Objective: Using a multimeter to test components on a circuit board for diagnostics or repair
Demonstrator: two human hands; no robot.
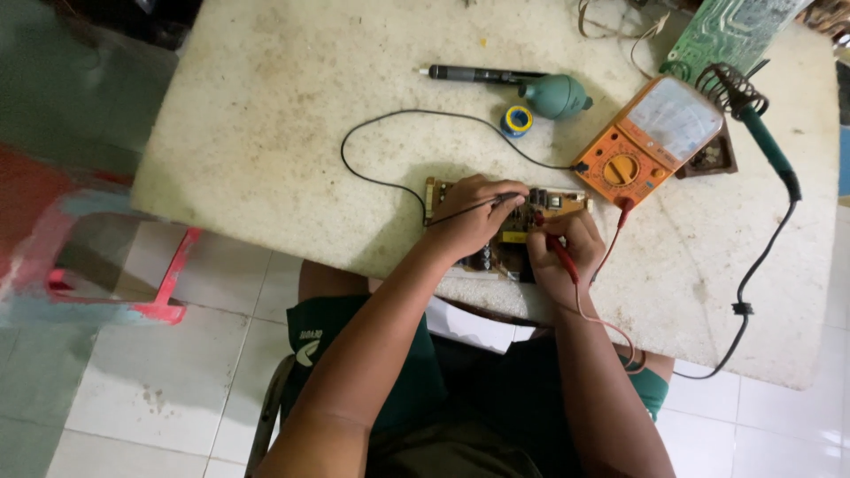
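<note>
We hold the board [496,217] at the bench's [266,115] near edge: left hand [469,217] pinches the black probe [509,200], right hand [558,257] the red probe [558,252]; steady tips, meter [651,142] beyond.

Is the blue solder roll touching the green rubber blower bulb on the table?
Apart. The head view shows a strip of bare table between the solder roll and the blower bulb.

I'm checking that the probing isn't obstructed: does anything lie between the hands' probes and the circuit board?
Nothing visible does. The left hand holds the black probe and the right hand the red probe, both tips down at the circuit board.
</note>
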